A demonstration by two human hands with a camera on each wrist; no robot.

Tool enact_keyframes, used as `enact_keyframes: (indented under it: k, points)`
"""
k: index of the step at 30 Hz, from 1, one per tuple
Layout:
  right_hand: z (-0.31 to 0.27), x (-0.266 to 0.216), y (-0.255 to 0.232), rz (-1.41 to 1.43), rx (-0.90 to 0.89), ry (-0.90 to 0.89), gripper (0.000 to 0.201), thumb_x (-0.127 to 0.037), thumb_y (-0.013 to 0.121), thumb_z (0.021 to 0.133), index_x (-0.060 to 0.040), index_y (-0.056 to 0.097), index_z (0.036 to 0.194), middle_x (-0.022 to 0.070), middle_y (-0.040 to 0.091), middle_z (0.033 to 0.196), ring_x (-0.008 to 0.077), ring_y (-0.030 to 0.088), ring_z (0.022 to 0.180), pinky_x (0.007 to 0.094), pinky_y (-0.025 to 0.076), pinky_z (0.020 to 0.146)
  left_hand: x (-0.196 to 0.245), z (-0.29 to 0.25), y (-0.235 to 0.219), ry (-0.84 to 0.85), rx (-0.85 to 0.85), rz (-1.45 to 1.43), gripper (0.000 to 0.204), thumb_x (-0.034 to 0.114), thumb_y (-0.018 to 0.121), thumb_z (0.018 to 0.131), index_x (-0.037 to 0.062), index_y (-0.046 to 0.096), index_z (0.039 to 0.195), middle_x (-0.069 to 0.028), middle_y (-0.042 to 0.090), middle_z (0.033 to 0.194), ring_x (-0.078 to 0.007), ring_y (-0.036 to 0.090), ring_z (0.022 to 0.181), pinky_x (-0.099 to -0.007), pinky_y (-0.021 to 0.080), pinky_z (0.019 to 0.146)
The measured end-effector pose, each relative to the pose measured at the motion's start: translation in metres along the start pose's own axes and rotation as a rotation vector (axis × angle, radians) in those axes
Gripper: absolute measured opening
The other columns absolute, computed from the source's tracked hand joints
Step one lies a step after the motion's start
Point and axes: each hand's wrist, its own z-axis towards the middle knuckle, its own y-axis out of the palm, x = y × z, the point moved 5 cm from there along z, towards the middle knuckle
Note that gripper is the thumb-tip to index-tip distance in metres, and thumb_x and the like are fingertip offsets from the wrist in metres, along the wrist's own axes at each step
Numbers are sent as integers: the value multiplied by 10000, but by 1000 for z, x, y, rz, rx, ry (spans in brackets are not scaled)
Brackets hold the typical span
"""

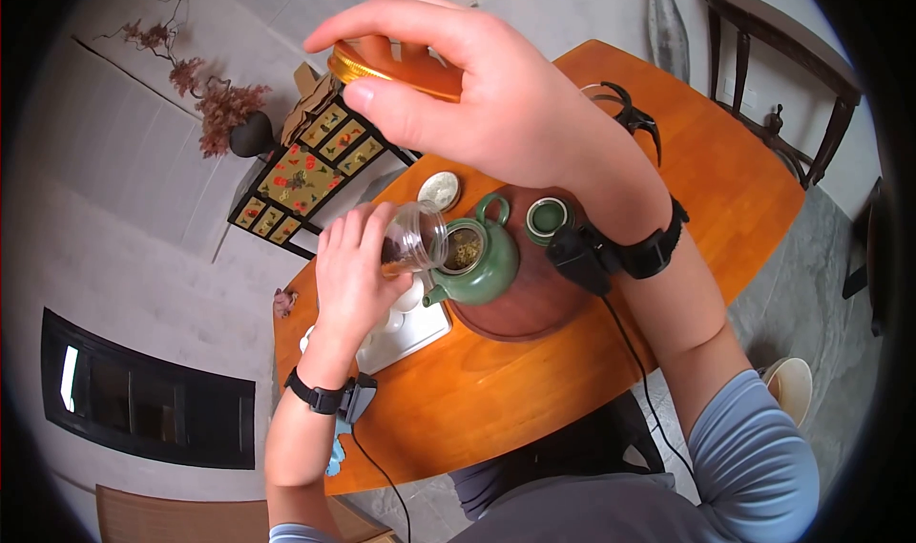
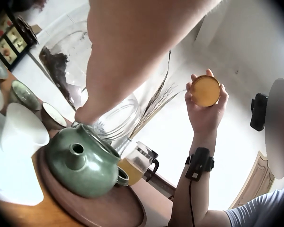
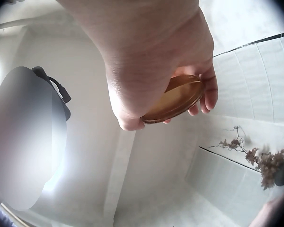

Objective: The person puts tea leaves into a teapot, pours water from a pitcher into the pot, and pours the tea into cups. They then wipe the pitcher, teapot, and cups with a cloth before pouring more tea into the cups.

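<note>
My left hand (image 1: 351, 266) grips a clear jar (image 1: 422, 236) with dark contents, tilted so its mouth is right at the opening of a green teapot (image 1: 494, 274). Loose tea leaves (image 1: 466, 249) lie inside the pot, which has no lid on. In the left wrist view, dark leaves (image 2: 57, 66) lie along one wall of the jar, and my forearm covers part of it. Raised above the table, my right hand (image 1: 520, 99) holds a gold lid (image 1: 405, 73) between thumb and fingers. The right wrist view has that lid (image 3: 175, 101) at the palm side.
A round reddish-brown board (image 1: 534, 319) carries the teapot and a small green round piece (image 1: 548, 218) with a pale rim. To the left stands a white tray (image 1: 420, 336) with white cups. A glass pitcher (image 2: 134, 165) of yellow liquid sits behind the pot.
</note>
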Motion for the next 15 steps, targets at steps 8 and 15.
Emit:
enact_keyframes:
  k: [8, 15]
  points:
    - [-1, -1, 1, -41, -27, -7, 374, -325, 753, 919, -92, 722, 1210, 118, 619, 955, 256, 636, 844, 350, 529, 789, 4, 1, -6, 39, -5, 59, 907, 83, 908, 526, 111, 558, 1363, -111, 588, 1261, -343, 572, 1156, -466, 442, 1029]
    - [-5, 0, 8, 13, -87, 108, 380, -341, 698, 967, -95, 694, 1256, 158, 624, 1023, 295, 662, 915, 370, 532, 841, -3, -1, -10, -58, 70, 19, 871, 81, 877, 558, 84, 544, 1363, -125, 597, 1251, -359, 577, 1174, -484, 453, 1026]
